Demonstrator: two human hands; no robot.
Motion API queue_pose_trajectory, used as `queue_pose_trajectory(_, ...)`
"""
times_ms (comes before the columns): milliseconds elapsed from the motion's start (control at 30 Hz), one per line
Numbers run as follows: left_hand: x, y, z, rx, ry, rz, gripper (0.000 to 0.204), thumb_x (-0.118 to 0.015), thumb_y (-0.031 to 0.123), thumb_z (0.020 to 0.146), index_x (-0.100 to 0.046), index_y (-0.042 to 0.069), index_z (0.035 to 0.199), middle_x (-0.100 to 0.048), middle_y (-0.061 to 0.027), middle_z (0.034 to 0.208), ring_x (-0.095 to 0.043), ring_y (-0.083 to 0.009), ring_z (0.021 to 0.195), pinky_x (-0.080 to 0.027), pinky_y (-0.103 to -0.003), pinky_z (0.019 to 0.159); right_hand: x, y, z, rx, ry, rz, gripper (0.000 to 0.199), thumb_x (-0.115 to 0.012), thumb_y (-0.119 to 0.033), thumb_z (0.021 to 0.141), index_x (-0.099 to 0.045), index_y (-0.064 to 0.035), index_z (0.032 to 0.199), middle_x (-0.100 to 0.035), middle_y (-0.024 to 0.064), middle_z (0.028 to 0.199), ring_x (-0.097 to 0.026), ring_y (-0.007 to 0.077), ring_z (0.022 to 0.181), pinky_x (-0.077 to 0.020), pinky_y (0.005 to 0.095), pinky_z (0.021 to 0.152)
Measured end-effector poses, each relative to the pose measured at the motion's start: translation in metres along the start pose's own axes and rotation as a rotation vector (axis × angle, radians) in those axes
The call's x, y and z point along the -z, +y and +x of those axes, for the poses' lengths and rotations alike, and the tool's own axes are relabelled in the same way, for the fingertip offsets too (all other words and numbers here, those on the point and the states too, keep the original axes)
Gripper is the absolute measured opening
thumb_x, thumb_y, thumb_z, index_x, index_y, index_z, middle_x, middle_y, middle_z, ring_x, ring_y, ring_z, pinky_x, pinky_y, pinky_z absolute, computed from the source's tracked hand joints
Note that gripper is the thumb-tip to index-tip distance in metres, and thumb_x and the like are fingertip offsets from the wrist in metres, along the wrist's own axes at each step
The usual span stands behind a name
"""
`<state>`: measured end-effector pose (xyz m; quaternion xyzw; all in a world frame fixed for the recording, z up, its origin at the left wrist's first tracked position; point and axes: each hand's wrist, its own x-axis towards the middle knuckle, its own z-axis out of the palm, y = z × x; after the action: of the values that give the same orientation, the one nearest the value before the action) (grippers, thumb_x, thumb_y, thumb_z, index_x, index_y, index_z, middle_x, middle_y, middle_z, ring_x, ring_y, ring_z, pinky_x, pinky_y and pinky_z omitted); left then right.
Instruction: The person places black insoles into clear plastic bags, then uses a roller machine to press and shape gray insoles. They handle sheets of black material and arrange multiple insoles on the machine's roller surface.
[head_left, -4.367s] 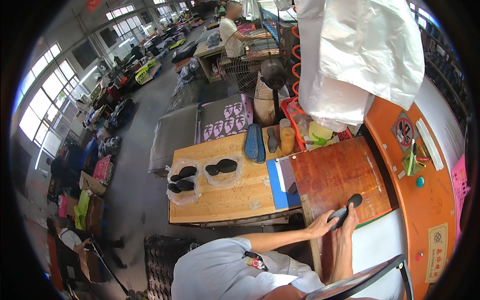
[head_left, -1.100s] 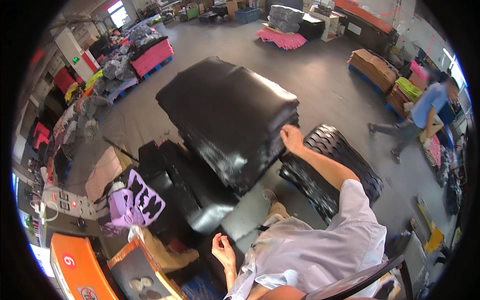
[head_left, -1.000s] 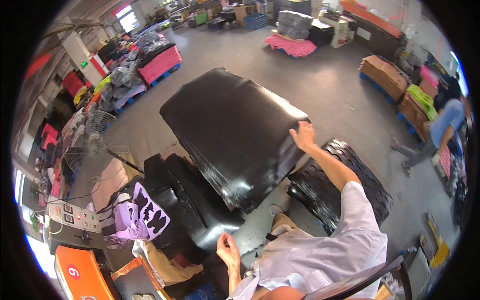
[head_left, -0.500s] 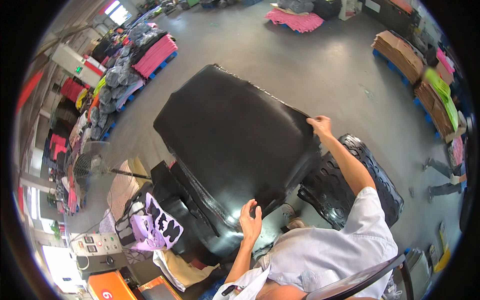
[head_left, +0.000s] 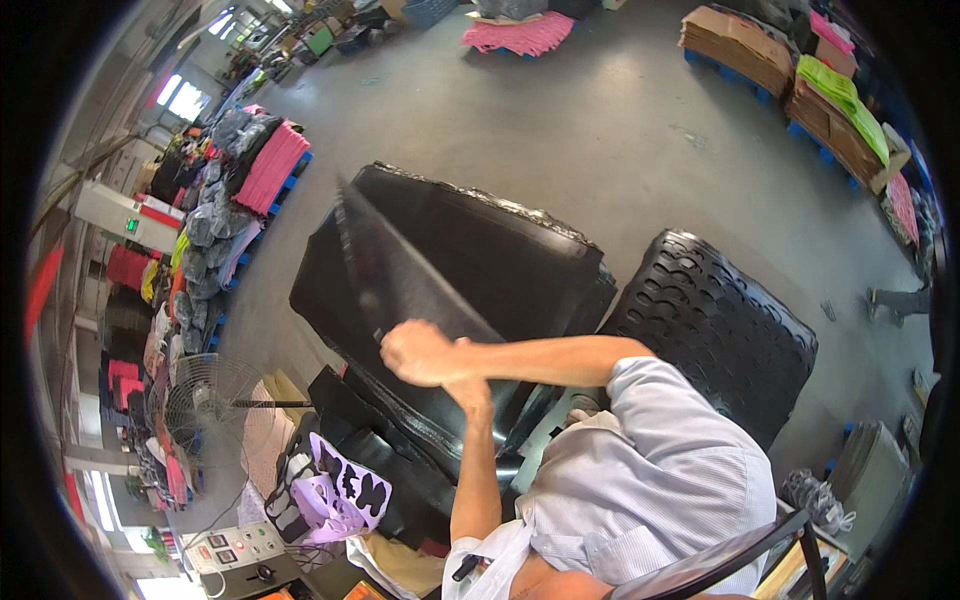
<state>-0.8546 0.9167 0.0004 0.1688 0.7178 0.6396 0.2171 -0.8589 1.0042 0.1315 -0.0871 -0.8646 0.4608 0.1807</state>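
A stack of smooth black sheets (head_left: 500, 235) with shiny, uneven edges lies in front of me. From it a thin black sheet (head_left: 420, 275) is lifted and folded over toward the left, blurred by motion. My right hand (head_left: 425, 352) is a closed fist gripping that sheet's edge, its forearm reaching leftward across my body. Beneath that forearm my left hand (head_left: 470, 392) crosses at the wrist; its fingers are hidden. To the right sits a pile of black moulded sheets (head_left: 700, 330) with rows of curved raised shapes.
At left stand a wire-cage fan (head_left: 205, 395), a purple cut-out sheet (head_left: 335, 490) and a control box (head_left: 232, 550) with switches. Pallets of pink sheets (head_left: 272, 165) and brown stacks (head_left: 735, 50) line the floor farther off. Another person's leg (head_left: 900, 302) shows at far right.
My right hand has swung from the stack's right edge to the left, pulling a sheet with it. Its forearm now crosses over my left hand. The view has shifted slightly.
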Motion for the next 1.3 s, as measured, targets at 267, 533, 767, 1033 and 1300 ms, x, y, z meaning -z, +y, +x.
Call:
queue_pose_trajectory(267, 0.102, -0.031, -0.021, -0.017, 0.356, -0.174, 0.055, -0.073, 0.028, 0.101, -0.054, -0.006, 0.141, -0.063, -0.0153, 0.137, -0.061, -0.025, 0.122, -0.047, -0.038, 0.112, 0.03, 0.065, -0.063, 0.093, 0.228, 0.01, 0.03, -0.057, -0.031, 0.096, -0.07, -0.0041, 0.089, -0.071, 0.0182, 0.105, -0.067, 0.0399, 0.104, -0.0561, 0.0535, 0.087)
queue_pose_trajectory(533, 0.087, -0.052, -0.036, 0.189, 0.492, -0.356, 0.055, -0.075, 0.029, 0.1, -0.053, 0.007, 0.145, -0.059, -0.0071, 0.145, -0.062, -0.0235, 0.122, -0.054, -0.039, 0.103, 0.091, 0.288, -0.154, -0.654, 0.747, -0.276, 0.035, -0.074, -0.027, 0.085, -0.068, 0.005, 0.097, -0.072, 0.0215, 0.099, -0.069, 0.0348, 0.092, -0.0562, 0.0464, 0.084)
queue_pose_trajectory(767, 0.089, -0.061, -0.037, 0.148, 0.485, -0.313, 0.049, -0.07, 0.022, 0.103, -0.052, 0.009, 0.147, -0.057, -0.0061, 0.147, -0.059, -0.0245, 0.126, -0.053, -0.044, 0.104, 0.103, 0.308, -0.136, -0.976, 0.962, 0.727, 0.026, -0.084, -0.021, 0.085, -0.068, -0.0005, 0.08, -0.064, 0.005, 0.072, -0.062, 0.015, 0.058, -0.0506, 0.029, 0.054)
queue_pose_trajectory(1033, 0.08, -0.055, -0.041, 0.063, 0.571, -0.157, 0.05, -0.072, 0.021, 0.101, -0.055, -0.006, 0.141, -0.062, -0.0109, 0.141, -0.062, -0.0236, 0.118, -0.05, -0.036, 0.106, 0.092, 0.315, -0.141, -0.861, 0.792, -0.29, 0.032, -0.066, -0.029, 0.079, -0.069, 0.0027, 0.072, -0.07, 0.0223, 0.07, -0.072, 0.0404, 0.074, -0.0554, 0.0492, 0.073)
queue_pose_trajectory(1300, 0.039, -0.044, -0.052, 0.075, 0.632, -0.145, 0.048, -0.071, 0.022, 0.101, -0.058, -0.006, 0.137, -0.065, -0.0116, 0.135, -0.06, -0.0247, 0.117, -0.045, -0.037, 0.108, 0.092, 0.28, -0.146, -0.942, 0.82, -0.074, 0.032, -0.068, -0.026, 0.075, -0.07, 0.0039, 0.087, -0.072, 0.0251, 0.088, -0.071, 0.0433, 0.09, -0.0547, 0.0486, 0.083)
